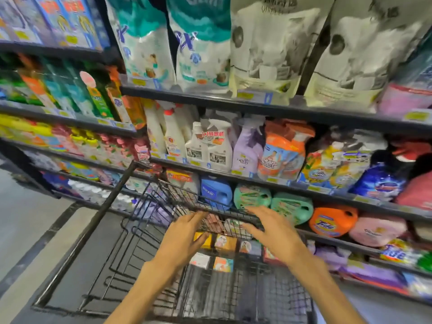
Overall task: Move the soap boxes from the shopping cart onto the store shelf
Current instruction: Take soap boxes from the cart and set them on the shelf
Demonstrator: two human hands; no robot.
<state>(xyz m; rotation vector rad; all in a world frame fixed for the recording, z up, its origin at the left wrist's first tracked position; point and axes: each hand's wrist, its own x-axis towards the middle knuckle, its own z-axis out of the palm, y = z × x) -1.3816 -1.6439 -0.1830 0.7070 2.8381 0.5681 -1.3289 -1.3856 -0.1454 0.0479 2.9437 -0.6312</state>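
Several small soap boxes, orange, yellow, grey and white, lie in the far end of a black wire shopping cart. My left hand hovers over the cart with fingers spread, just left of the boxes and holding nothing. My right hand is stretched out above the cart's right side, fingers straight, also holding nothing. Dark store shelves full of cleaning products rise right behind the cart.
Detergent jugs, blue, green and orange, fill the shelf level with the cart's rim. Spray bottles and refill pouches stand one shelf higher. Grey aisle floor lies to the left.
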